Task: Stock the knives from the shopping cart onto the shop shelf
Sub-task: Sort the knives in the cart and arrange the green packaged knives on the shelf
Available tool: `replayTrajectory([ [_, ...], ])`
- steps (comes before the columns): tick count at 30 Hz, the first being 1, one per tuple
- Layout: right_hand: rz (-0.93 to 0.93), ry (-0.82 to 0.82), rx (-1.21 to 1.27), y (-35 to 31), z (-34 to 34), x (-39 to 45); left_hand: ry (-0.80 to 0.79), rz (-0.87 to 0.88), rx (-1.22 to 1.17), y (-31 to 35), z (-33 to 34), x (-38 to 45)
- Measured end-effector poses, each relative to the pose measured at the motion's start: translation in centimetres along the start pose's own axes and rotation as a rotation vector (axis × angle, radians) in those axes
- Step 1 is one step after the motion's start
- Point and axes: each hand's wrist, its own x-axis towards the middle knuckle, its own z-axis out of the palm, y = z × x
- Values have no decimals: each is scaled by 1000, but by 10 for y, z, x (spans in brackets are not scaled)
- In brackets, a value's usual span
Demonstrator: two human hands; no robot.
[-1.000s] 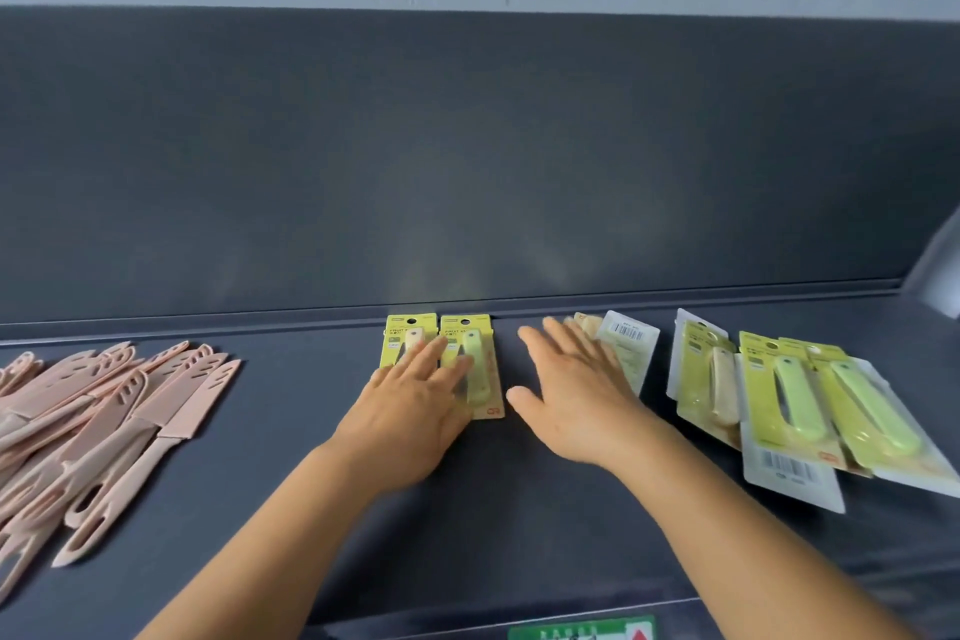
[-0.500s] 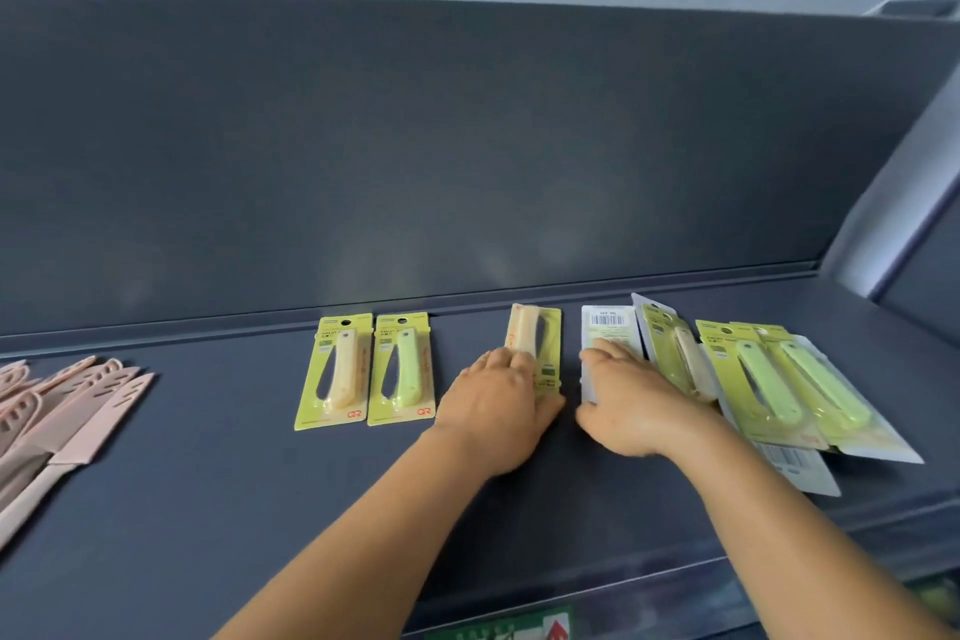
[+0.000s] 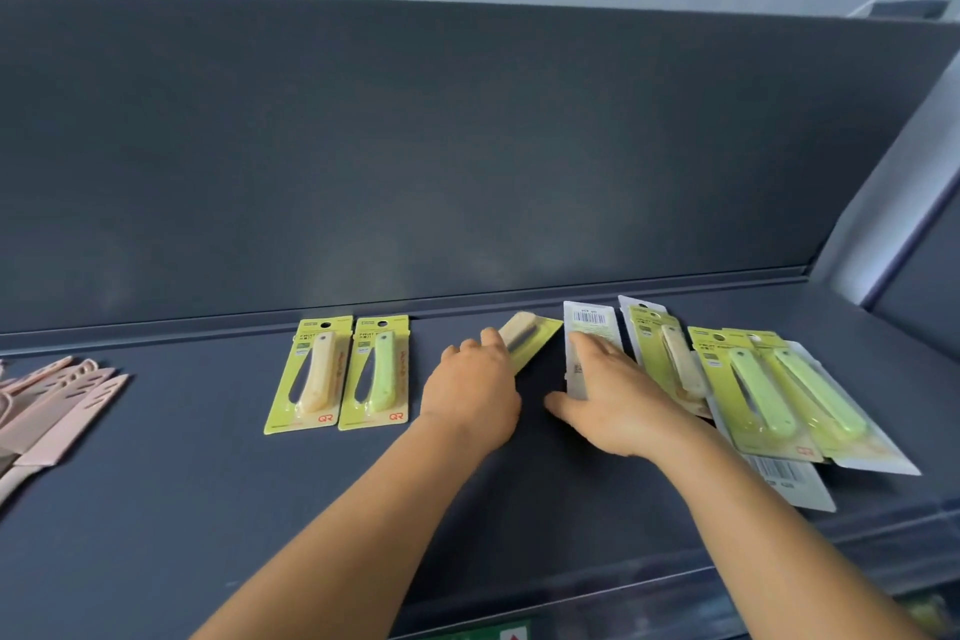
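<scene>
Two carded fruit knives lie side by side on the dark shelf (image 3: pixel 208 483): a beige one (image 3: pixel 311 374) and a green one (image 3: pixel 376 372). My left hand (image 3: pixel 472 395) holds a beige carded knife (image 3: pixel 527 338), which is tilted to the right. My right hand (image 3: pixel 613 395) lies with straight fingers on a face-down card with a barcode (image 3: pixel 589 327). To its right is a loose overlapping pile of carded knives (image 3: pixel 753 390), mostly green.
Several pink sheathed knives (image 3: pixel 57 411) lie in a heap at the shelf's left end. The shelf's dark back panel (image 3: pixel 467 146) rises behind everything, and a grey upright (image 3: pixel 893 203) closes the right side. A price strip runs along the front edge (image 3: pixel 493 631).
Both hands left the two lined-up knives and moved right to the loose packs. The left hand's beige knife has turned from straight to tilted. The view shifted right.
</scene>
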Motion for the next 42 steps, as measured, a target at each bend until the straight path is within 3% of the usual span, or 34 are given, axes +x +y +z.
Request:
replayTrajectory([
  [6,109,194,450,-2,-7,17,109,58,-191,-26,-13,-6],
  [10,221,214,1075,-9,-15,35,99,260,-244,-35,-22,-12],
  [12,187,208,1214,-15,-19,37,97,287,-230,-40,-20,-10],
  [15,159,178,1070,-21,-18,35,119,259,-198,-46,-17,-2],
  [17,187,253,929,-28,-13,33,120,227,-170,-46,-15,4],
  [20,223,333,763,-40,2,30,4,221,-183,-42,-8,4],
  [23,139,177,554,-50,18,21,-79,271,-259,-46,-2,-4],
  [27,35,7,271,-52,28,13,-77,232,-170,-58,-2,-9],
  [31,-15,101,-41,-53,22,12,-127,259,34,-58,-3,-13],
  [34,106,107,-303,-42,16,14,-108,251,138,-58,-6,-13],
  [38,225,14,-319,-32,14,17,-88,257,110,-57,-4,-13],
  [42,194,151,-313,-32,-4,12,-64,252,80,-60,-2,-13],
])
